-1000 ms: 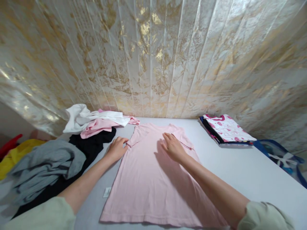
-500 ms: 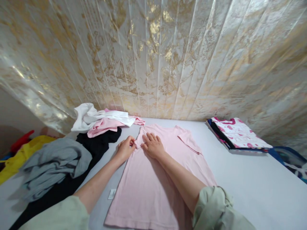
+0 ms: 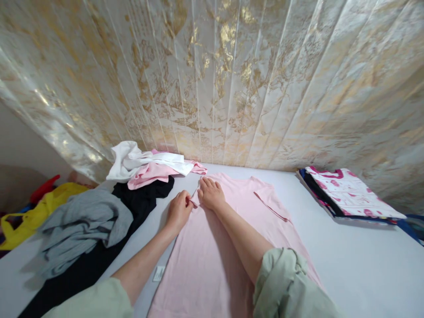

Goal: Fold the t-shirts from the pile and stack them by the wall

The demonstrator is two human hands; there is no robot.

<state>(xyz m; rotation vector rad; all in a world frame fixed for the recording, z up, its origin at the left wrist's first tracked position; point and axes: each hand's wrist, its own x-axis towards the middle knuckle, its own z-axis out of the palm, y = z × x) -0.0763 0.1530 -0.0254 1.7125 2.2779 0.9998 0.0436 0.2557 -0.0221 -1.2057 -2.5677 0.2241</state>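
Note:
A pale pink shirt (image 3: 205, 260) lies spread on the white table (image 3: 351, 269), its neckline toward the curtain. At its upper left edge my left hand (image 3: 179, 210) is closed, pinching the sleeve edge between thumb and fingers. Flat on the cloth just beside it rests my right hand (image 3: 211, 193), fingers stretched out and pointing away from me. A thin dark pink strip of trim (image 3: 270, 206) shows on the right side of the shirt. From the left seam a small white label (image 3: 158, 273) sticks out onto the table.
A folded stack of clothes (image 3: 351, 194) sits at the right, a white-and-pink printed top uppermost. On the left lie a crumpled grey garment (image 3: 88, 216), black clothing (image 3: 145, 196), a yellow one (image 3: 43, 207) and a white-and-pink heap (image 3: 149, 163). Behind hangs a gold-patterned curtain (image 3: 212, 79).
My right hand has slid up slightly toward the shirt's left shoulder. My left hand keeps its pinch on the sleeve edge. The whole view has shifted a little, moving things rightward.

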